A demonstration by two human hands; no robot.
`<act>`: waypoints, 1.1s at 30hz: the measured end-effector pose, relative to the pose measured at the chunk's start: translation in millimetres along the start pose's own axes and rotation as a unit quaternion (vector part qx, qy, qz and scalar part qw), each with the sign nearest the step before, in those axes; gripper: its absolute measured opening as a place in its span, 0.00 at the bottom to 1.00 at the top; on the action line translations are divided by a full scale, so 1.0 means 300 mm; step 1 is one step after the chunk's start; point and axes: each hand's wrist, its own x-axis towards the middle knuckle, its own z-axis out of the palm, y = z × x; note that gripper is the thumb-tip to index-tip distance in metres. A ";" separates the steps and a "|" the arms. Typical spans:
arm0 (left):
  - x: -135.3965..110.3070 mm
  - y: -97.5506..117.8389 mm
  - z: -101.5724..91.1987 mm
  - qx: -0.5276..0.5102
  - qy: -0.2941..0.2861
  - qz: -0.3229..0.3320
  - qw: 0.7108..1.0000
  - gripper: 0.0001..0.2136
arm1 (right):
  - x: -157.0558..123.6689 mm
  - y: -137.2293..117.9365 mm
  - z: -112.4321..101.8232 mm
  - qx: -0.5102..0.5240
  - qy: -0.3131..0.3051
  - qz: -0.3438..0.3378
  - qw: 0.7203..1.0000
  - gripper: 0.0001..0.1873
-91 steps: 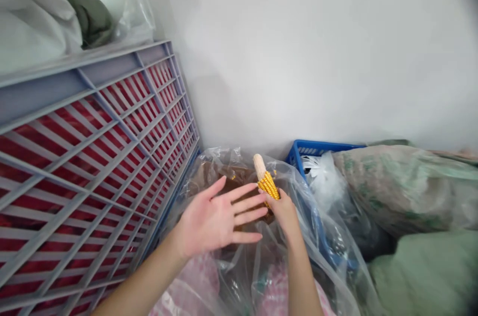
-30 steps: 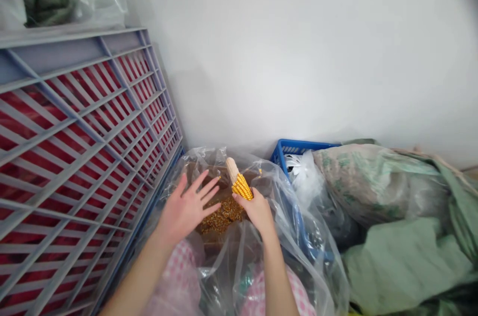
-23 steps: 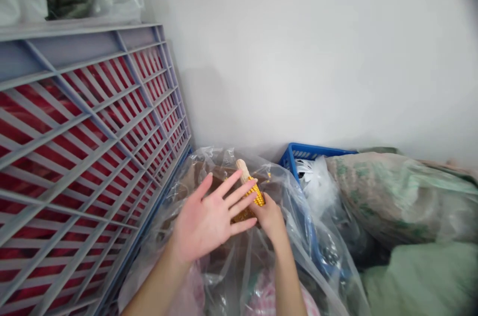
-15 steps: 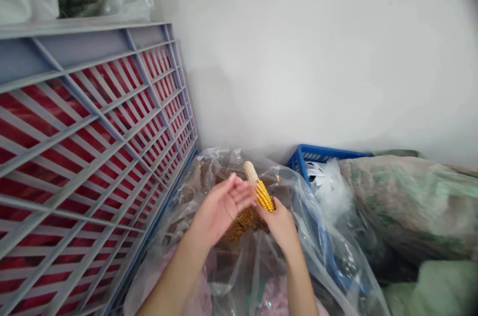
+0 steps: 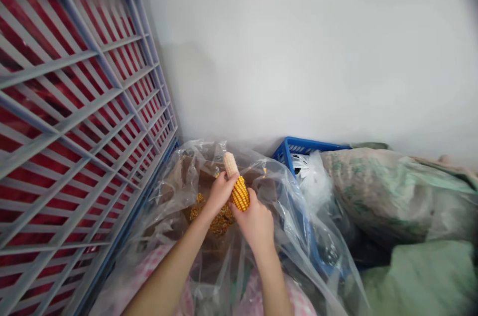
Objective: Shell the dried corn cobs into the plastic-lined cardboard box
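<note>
An ear of corn (image 5: 240,193) is held between my two hands, tilted with its top away from me. Its far end is bare pale cob, while yellow kernels cover the near end. My left hand (image 5: 221,190) is closed around the cob where the bare part meets the kernels, thumb on top. My right hand (image 5: 256,219) grips the lower, kernelled end. Beneath them, loose corn kernels (image 5: 221,221) lie in a heap inside a clear plastic bag (image 5: 298,221) spread open over brown cardboard.
At left stands a tall grey-purple plastic crate (image 5: 80,107) with red material behind its slats. On the right, a blue basket (image 5: 289,149) holds a white plastic bag (image 5: 313,176), beside a stuffed woven sack (image 5: 384,191) and green cloth (image 5: 429,276). A white wall (image 5: 291,47) rises behind.
My left hand, open beside the corn before, has closed on it. The view has turned slightly right and down, so the bags on top of the crate have left the picture.
</note>
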 end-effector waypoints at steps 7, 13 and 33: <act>0.012 -0.002 -0.019 0.196 0.023 0.027 0.980 0.14 | 0.002 -0.008 0.020 -0.056 0.006 -0.019 0.998 0.25; 0.037 -0.055 -0.005 0.237 0.032 0.023 0.971 0.13 | -0.004 -0.012 0.024 -0.058 -0.012 0.001 0.998 0.21; 0.037 -0.067 0.010 0.227 -0.021 -0.014 0.974 0.16 | -0.012 0.035 0.012 -0.109 -0.021 -0.040 0.993 0.20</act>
